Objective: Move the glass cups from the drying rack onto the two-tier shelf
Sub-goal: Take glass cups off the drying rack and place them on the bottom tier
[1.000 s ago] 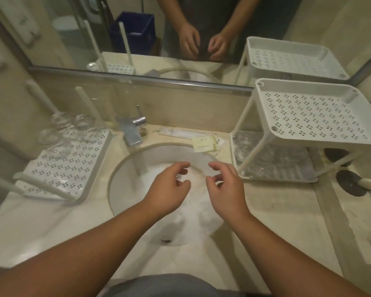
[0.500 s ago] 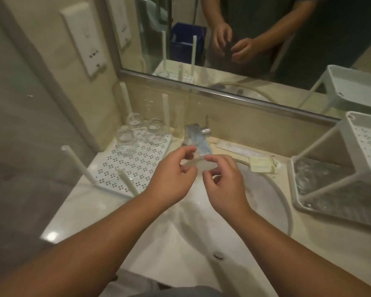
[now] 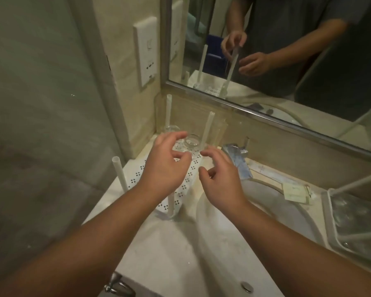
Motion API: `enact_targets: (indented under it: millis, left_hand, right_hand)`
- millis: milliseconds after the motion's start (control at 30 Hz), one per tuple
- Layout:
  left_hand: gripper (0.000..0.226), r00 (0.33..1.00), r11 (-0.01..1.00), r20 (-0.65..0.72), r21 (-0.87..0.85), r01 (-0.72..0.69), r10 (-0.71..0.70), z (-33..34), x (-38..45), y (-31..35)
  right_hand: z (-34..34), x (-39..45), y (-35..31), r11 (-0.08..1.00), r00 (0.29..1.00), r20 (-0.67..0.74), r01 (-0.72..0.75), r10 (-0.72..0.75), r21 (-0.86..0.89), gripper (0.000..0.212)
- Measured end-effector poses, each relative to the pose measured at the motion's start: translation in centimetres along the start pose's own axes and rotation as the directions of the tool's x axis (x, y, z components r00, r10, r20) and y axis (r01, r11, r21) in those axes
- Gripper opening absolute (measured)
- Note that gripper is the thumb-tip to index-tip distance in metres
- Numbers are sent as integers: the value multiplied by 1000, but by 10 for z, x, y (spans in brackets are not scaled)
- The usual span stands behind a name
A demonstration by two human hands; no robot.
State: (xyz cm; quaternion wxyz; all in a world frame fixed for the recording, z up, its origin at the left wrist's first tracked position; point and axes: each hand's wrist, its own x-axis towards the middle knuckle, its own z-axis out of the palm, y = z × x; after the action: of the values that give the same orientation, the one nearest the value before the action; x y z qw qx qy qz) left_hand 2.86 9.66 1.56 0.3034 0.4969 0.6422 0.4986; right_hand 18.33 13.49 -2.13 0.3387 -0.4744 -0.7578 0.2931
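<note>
fingers: both hands loose and half-curled, spread fairly wide, holding nothing
left hand (image 3: 165, 166): hovering over the back of the drying rack (image 3: 137, 179), fingertips right by the cups
glass cups: one clear cup (image 3: 192, 142) sits on the rack just past the fingers; another (image 3: 169, 129) is behind it near the wall, pretty blurry
right hand (image 3: 221, 179): next to the left, over the rack's edge by the sink (image 3: 287, 221)
faucet (image 3: 237, 155): just right of that hand
two-tier shelf (image 3: 356, 215): far right, well apart from the cups

Two-tier shelf (image 3: 351, 213) cropped; third cup behind hands (image 3: 163, 168).
</note>
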Motion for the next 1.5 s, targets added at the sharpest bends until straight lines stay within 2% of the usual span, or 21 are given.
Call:
enact_targets:
  millis: [133,267,467,700,967,1100,1267,1500]
  left_hand:
    - [41,993,990,-70,95,105,-98,-10,20,-28]
    - [45,972,955,-90,187,229,-215,-8,41,-55]
    - [47,964,904,-106,335,264,-242,7,66,-88]
    - [65,944,831,-128,449,330,-306,28,83,-113]
    - [60,960,884,-160,378,276,-231,28,86,-128]
    - [59,954,894,-162,336,295,-254,24,81,-126]
    - [58,943,901,-173,288,324,-283,19,70,-115]
    - [54,962,949,-160,193,250,-221,11,63,-84]
  right_hand:
    - [14,20,1,995,995,76,-51,58,-91,38]
    - [24,39,7,988,990,106,-82,96,-128,29]
    - [34,51,18,984,983,134,-108,127,-139,24]
    - [37,54,36,979,969,166,-164,182,-119,22]
    - [36,49,49,960,948,158,-265,276,-89,24]
    - [37,42,51,956,941,174,-279,291,-94,25]
    - [38,29,50,947,930,181,-311,321,-80,24]
    - [30,5,41,922,903,189,-387,385,-29,26]
